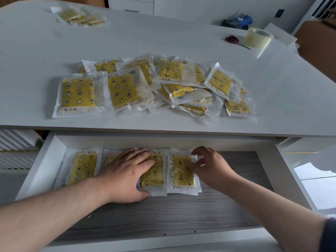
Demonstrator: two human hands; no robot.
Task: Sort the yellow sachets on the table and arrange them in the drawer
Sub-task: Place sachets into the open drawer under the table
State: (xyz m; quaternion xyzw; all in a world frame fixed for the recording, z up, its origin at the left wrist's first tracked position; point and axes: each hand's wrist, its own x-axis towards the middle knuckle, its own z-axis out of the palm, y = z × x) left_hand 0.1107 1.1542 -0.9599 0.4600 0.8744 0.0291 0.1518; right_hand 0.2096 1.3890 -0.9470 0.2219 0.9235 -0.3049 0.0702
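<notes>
A pile of several yellow sachets (154, 86) in clear wrappers lies on the white table (163, 39). Below it the drawer (163, 213) stands pulled out, with a row of sachets along its back. The leftmost sachet (82, 167) lies untouched. My left hand (127, 176) rests flat, fingers spread, on the middle sachets (154, 176). My right hand (211, 167) pinches the right edge of the rightmost sachet (181, 172), which lies flat on the drawer floor.
A smaller heap of sachets (80, 16) sits at the far left of the table. Red-handled scissors (234, 40), a roll of clear tape (258, 37) and a blue-and-black object (238, 20) lie at the far right. The drawer's grey floor right of the row is bare.
</notes>
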